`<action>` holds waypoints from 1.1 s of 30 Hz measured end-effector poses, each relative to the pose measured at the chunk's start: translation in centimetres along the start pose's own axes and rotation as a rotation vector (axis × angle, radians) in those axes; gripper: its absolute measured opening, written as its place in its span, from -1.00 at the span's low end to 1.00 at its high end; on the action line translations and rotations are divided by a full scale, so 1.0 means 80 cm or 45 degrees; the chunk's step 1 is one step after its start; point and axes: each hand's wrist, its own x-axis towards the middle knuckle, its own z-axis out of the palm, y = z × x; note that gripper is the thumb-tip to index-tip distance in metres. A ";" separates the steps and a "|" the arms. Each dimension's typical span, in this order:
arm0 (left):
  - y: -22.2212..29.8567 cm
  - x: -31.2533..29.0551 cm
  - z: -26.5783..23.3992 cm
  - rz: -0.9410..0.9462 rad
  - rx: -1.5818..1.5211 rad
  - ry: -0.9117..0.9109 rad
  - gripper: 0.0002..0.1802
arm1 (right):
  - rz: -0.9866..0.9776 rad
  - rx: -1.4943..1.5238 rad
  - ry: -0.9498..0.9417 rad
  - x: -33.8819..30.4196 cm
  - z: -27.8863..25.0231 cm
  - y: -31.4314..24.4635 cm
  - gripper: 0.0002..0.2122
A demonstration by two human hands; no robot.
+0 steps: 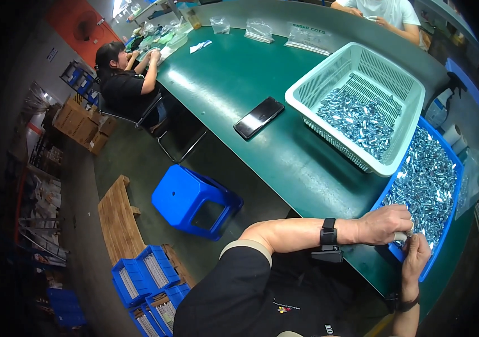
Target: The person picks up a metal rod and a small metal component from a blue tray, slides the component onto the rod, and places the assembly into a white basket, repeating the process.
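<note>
Over the near end of a blue bin (460, 180), my left hand (384, 224) and my right hand (415, 256) meet with their fingertips pinched together. What they hold between them is too small and too covered to make out. Pale covers show on some of the fingertips. Heaped in the bin are many small shiny metal pieces (427, 174). Just beyond it stands a pale green slotted basket (329, 126), with more such metal pieces (357, 121) spread over its bottom.
The green table (222, 73) carries a black phone (258, 118) and clear plastic bags (259, 31) along its far divider. A spray bottle (439, 106) stands behind the basket. On the floor are a blue stool (186, 194) and blue bins (149, 269). Two people (124, 81) sit working nearby.
</note>
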 end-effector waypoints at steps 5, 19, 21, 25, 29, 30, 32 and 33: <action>0.008 0.003 0.008 -0.035 -0.084 0.062 -0.78 | 0.024 0.001 0.208 -0.015 0.000 -0.012 -0.79; 0.007 0.013 0.001 -0.062 0.296 -0.034 -0.82 | -0.077 0.372 0.567 0.010 -0.007 0.010 -0.76; 0.016 0.019 -0.008 0.071 0.412 -0.010 -0.82 | 0.006 0.572 0.702 0.007 -0.011 0.016 -0.76; 0.031 0.045 -0.070 0.108 0.672 0.054 -0.80 | -0.043 0.448 0.681 0.005 -0.003 0.012 -0.73; 0.011 0.080 -0.144 0.027 1.227 0.154 -0.68 | -0.006 0.537 0.658 0.010 -0.002 0.010 -0.73; 0.008 0.082 -0.138 0.037 1.229 0.139 -0.68 | 0.005 0.601 0.617 0.009 -0.003 0.012 -0.73; 0.009 0.092 -0.121 -0.028 1.229 0.034 -0.64 | 0.018 0.702 0.558 0.009 -0.008 0.012 -0.73; 0.001 0.097 -0.100 -0.046 1.146 -0.064 -0.61 | 0.044 0.754 0.538 0.012 -0.011 0.013 -0.74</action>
